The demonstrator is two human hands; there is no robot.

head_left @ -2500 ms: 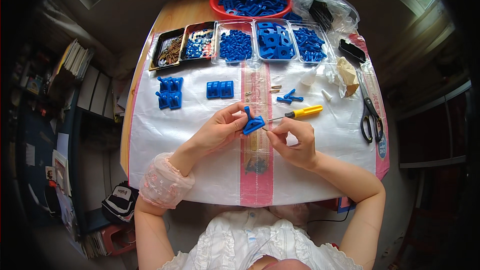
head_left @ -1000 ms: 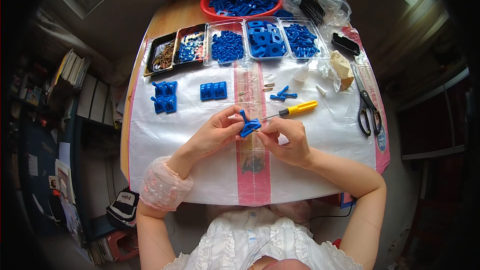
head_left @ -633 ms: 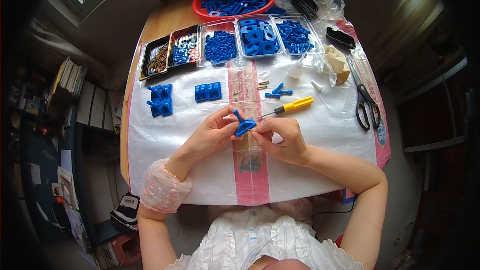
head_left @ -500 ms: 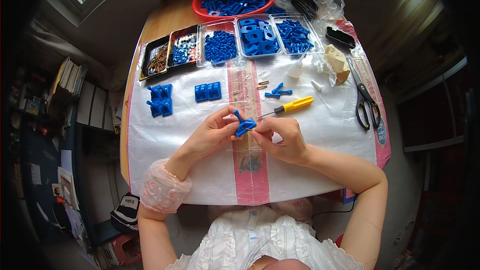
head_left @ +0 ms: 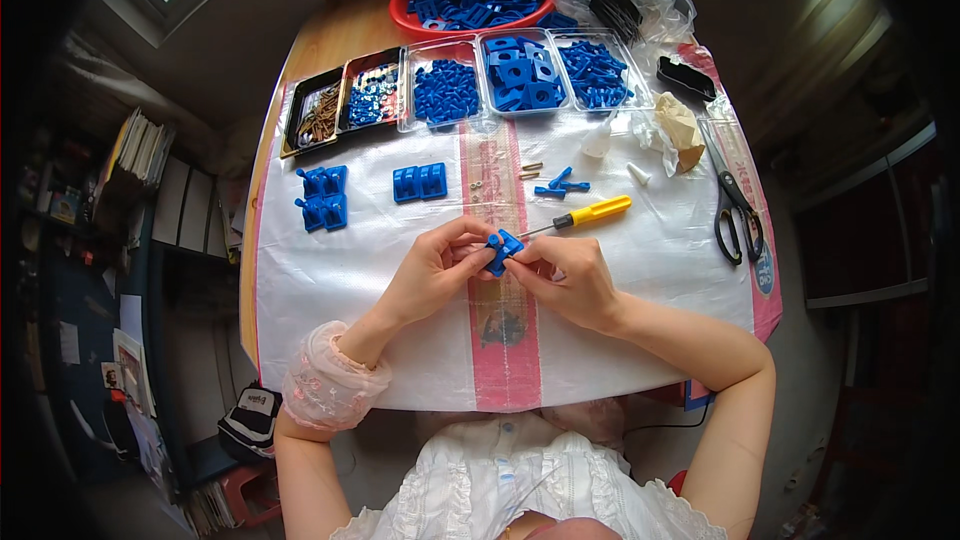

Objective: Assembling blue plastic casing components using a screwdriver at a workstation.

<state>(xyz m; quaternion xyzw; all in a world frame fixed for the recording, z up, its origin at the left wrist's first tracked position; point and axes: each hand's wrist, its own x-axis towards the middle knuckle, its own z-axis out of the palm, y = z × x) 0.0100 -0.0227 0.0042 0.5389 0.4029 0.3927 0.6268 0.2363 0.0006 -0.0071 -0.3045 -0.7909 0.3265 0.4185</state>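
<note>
A small blue plastic bracket with a short blue lever is held above the middle of the table, over the pink stripe. My left hand pinches its left side between thumb and fingers. From the right, my right hand is closed with thumb and forefinger at the bracket's right edge; any small pin between those fingertips is hidden. Just beyond lies a yellow-handled screwdriver, its shaft pointing at the bracket. Farther off are loose blue levers, brass-coloured pins and tiny nuts.
Blue brackets with levers and bare blue brackets stand at left. A row of trays with blue parts and a tray of screws lie beyond, before a red basin. Black scissors and a white nozzle lie right.
The bracket has turned in my fingers and shifted slightly right, its lever no longer sticking up and away. The thin pin seen at my right fingertips is now hidden.
</note>
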